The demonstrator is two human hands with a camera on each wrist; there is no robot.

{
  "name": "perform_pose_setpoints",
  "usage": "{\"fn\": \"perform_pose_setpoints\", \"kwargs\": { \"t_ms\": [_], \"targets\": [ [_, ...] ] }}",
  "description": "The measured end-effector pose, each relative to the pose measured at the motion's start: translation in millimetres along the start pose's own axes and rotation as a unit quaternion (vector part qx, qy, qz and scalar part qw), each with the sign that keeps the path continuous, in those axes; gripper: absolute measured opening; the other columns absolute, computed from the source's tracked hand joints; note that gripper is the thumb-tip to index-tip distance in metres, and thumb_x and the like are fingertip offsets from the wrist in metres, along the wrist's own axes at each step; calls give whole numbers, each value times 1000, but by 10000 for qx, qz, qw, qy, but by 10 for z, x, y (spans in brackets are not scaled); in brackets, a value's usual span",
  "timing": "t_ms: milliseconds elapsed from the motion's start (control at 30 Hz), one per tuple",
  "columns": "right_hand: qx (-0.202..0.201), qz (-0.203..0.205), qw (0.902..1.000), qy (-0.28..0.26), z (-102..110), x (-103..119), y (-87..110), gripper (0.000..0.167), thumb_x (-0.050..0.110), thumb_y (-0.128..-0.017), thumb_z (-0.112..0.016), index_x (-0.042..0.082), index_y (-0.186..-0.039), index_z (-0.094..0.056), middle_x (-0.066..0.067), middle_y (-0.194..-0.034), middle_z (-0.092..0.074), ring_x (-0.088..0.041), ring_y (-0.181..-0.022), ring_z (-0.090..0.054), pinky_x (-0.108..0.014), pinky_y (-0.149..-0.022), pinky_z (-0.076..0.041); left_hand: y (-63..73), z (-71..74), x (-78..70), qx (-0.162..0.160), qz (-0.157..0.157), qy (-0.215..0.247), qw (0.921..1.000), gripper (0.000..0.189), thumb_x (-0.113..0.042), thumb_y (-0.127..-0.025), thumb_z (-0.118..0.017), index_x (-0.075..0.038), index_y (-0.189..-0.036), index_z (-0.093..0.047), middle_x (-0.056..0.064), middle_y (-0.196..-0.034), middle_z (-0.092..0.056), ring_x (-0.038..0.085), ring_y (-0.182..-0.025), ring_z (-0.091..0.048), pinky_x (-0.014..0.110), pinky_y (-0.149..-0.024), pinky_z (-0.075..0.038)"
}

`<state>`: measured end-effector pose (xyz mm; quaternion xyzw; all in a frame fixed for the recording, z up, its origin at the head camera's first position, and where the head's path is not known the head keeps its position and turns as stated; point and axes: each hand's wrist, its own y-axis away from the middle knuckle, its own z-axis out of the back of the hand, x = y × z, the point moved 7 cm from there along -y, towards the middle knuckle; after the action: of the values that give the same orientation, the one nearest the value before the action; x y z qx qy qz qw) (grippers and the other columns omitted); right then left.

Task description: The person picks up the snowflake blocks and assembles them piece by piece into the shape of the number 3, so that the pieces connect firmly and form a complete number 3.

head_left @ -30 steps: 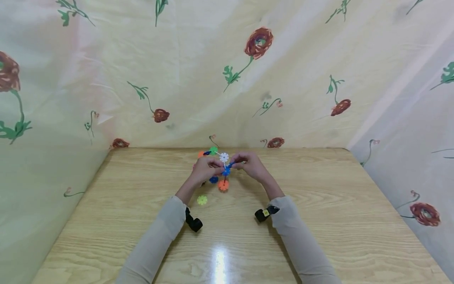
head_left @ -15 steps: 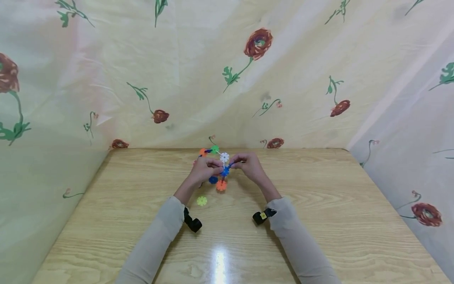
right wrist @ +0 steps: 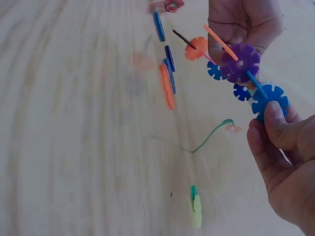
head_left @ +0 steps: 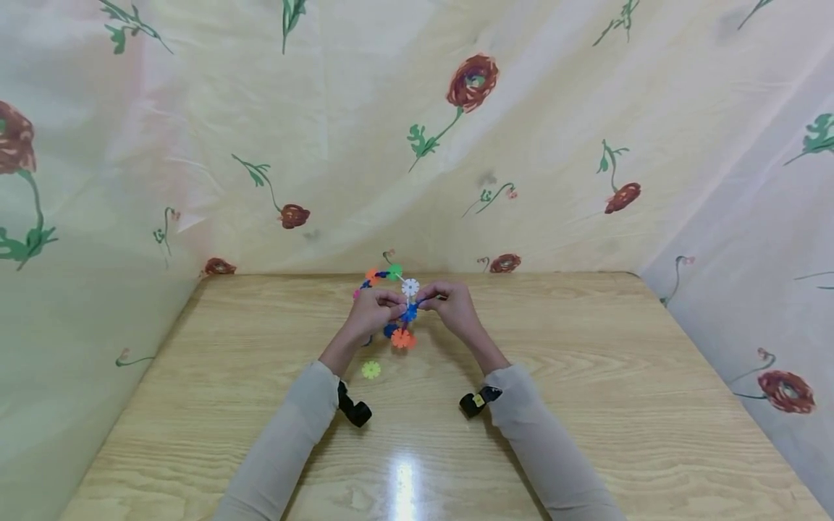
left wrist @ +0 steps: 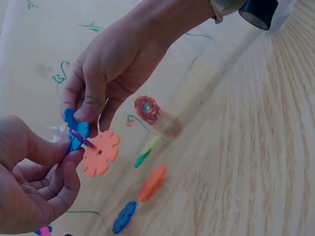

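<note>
Notched plastic discs, joined edge to edge, form a curved chain between the two hands. My left hand [head_left: 370,315] pinches a blue disc [left wrist: 78,137] of the chain between thumb and fingers. A second blue disc [right wrist: 270,102] is pinched by my right hand [head_left: 454,307] and meets the first at its edge. From the left hand's disc a purple disc [right wrist: 240,63] leads on to an orange disc [left wrist: 102,154]. In the head view a white disc [head_left: 410,287] and a green disc [head_left: 394,271] curve away behind the hands. The left hand hides part of the chain.
On the wooden table [head_left: 586,376] a yellow-green disc [head_left: 371,370] lies near the left wrist. Another orange disc [left wrist: 153,183] and a dark blue disc [left wrist: 124,217] are below the hands. A flowered cloth [head_left: 365,145] hangs behind the table.
Both hands have shifted slightly left, still holding the joined discs. The orange disc hanging below them has swung left, and more of the chain's far side shows.
</note>
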<state>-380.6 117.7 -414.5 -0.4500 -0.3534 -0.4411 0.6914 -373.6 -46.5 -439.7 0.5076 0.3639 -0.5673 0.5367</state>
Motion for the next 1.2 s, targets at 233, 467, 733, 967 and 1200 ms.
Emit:
{"fn": "perform_pose_setpoints", "kwargs": {
  "t_ms": [233,467,733,967,1200],
  "targets": [
    [126,-208,9997,15,40,-24,-17,4,-10,-88,-72,-7,-89,-75,-24,-96,-75,-8,-79,-68,-20,-72,-59,1,-12,-46,37,-122,29,9999,12,-6,-94,-72,1,-103,-77,13,-92,-76,12,-74,-69,44,-84,-63],
    [387,-260,9989,67,89,-75,-58,5,-6,-91,-71,-5,-93,-76,-21,-100,-75,-15,-85,-70,-23,-75,-60,-17,-34,-73,344,-198,309,9987,17,-5,-92,-75,2,-107,-76,15,-95,-77,18,-77,-74,45,-84,-63],
    [799,-310,9962,166,78,-71,-64,15,-4,-89,-74,-4,-104,-75,-21,-110,-75,-24,-95,-72,-25,-81,-60,2,13,-36,187,22,384,9991,18,-6,-88,-79,0,-105,-77,13,-95,-77,18,-78,-74,40,-84,-64],
    [892,-569,9933,459,186,-90,-31,22,-1,-93,-71,-3,-114,-72,-22,-113,-73,-34,-104,-70,-39,-89,-60,8,4,26,98,4,346,9994,18,-4,-87,-80,0,-104,-78,13,-94,-77,12,-73,-72,39,-82,-64],
    [759,-814,9921,581,372,-108,-79,25,4,-95,-70,-6,-118,-69,-21,-111,-73,-27,-98,-69,-53,-90,-58,11,27,37,22,21,299,9995,16,-5,-88,-79,-1,-104,-78,14,-95,-77,12,-73,-72,37,-80,-64]
  ]
}}
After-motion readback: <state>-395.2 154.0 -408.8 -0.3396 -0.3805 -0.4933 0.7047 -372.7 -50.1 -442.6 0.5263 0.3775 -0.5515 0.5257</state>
